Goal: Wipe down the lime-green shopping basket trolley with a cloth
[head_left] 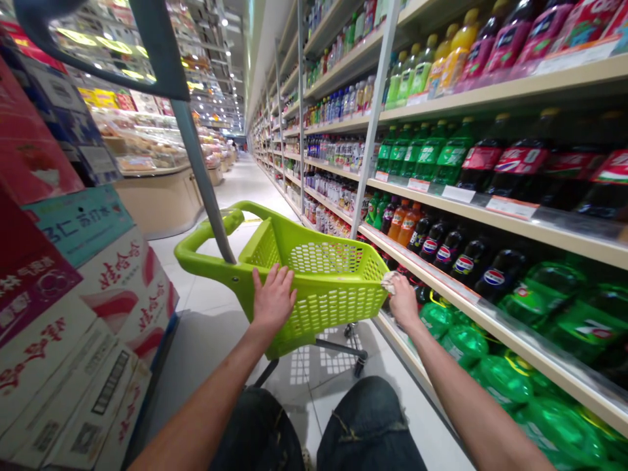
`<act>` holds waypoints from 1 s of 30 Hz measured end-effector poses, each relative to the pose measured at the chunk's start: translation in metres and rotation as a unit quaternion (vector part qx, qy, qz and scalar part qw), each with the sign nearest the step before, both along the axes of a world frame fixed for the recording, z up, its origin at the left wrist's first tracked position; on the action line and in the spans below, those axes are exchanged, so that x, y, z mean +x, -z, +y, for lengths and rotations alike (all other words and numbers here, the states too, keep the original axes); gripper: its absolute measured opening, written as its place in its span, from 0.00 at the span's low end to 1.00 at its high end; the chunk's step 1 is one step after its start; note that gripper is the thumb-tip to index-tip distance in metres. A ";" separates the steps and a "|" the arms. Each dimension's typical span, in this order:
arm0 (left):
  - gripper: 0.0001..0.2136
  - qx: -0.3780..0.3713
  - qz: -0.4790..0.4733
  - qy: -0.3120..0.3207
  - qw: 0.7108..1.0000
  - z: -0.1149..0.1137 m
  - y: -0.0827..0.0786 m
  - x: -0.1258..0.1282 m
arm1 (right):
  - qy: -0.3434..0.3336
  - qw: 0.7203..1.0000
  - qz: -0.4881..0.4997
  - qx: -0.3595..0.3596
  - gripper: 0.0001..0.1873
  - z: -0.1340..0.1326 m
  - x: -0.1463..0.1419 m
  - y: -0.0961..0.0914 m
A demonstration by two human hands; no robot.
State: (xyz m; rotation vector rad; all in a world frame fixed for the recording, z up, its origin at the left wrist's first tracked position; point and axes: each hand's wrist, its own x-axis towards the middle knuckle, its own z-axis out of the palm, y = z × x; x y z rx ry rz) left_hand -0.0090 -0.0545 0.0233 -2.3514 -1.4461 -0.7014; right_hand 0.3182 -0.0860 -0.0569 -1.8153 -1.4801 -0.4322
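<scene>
A lime-green shopping cart (338, 304) stands sideways in front of my knees, with perforated sides and no goods visible in its basket. My left hand (273, 296) lies with spread fingers on the near side's upper edge, close to the cart's handle (196, 245). At the cart's right end, my right hand (405, 302) is closed around a crumpled whitish cloth (390, 281), which touches the corner of the rim. A grey post (203, 157) with a dark loop on top rises from the handle end.
Shelves of drink bottles (451, 154) run along the right, close to my right arm. Stacked drink cartons (122, 275) stand on the left. A rounded display counter (152, 196) is behind them, and the tiled aisle (245, 173) stretches away ahead.
</scene>
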 end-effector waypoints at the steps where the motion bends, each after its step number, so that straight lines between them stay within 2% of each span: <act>1: 0.18 0.000 0.000 -0.002 1.000 0.000 0.000 0.000 | 0.026 1.000 0.015 -0.009 0.23 -0.003 0.010 0.000; 3: 0.18 -0.001 0.001 -0.004 1.000 0.001 0.000 0.002 | 0.028 0.999 0.032 -0.022 0.23 -0.003 0.008 -0.002; 8: 0.18 -0.003 0.010 -0.005 1.000 0.000 -0.001 0.003 | -0.151 0.989 -0.012 0.001 0.31 0.017 -0.069 -0.007; 10: 0.18 -0.005 0.012 -0.005 1.000 -0.001 -0.002 0.002 | -0.187 0.982 -0.031 0.002 0.31 0.020 -0.080 -0.006; 12: 0.18 -0.004 0.012 -0.004 1.000 -0.001 -0.001 0.001 | -0.157 0.987 -0.023 -0.007 0.30 0.017 -0.065 -0.005; 15: 0.18 -0.003 0.009 -0.001 1.000 -0.002 -0.001 0.001 | -0.039 0.999 0.024 -0.011 0.24 0.008 -0.022 -0.007; 17: 0.18 -0.004 0.007 0.000 1.000 -0.002 -0.001 0.002 | -0.010 0.999 0.042 -0.005 0.23 0.007 -0.010 -0.010; 19: 0.18 -0.008 0.006 -0.003 1.000 -0.002 -0.001 0.003 | -0.036 0.999 0.039 -0.003 0.25 0.011 -0.023 -0.014; 23: 0.18 -0.010 0.009 -0.003 1.000 -0.002 -0.002 0.002 | -0.183 0.983 0.000 -0.008 0.33 0.028 -0.086 -0.020; 25: 0.18 -0.008 0.012 -0.001 1.000 -0.002 -0.002 0.000 | -0.231 0.973 -0.012 -0.012 0.34 0.030 -0.099 -0.021; 27: 0.18 -0.007 0.013 0.001 1.000 -0.002 -0.002 -0.003 | -0.211 0.977 -0.009 -0.021 0.32 0.027 -0.086 -0.020; 30: 0.18 -0.009 0.010 0.001 1.000 -0.003 -0.001 -0.004 | -0.103 0.994 0.024 -0.028 0.27 0.018 -0.039 -0.016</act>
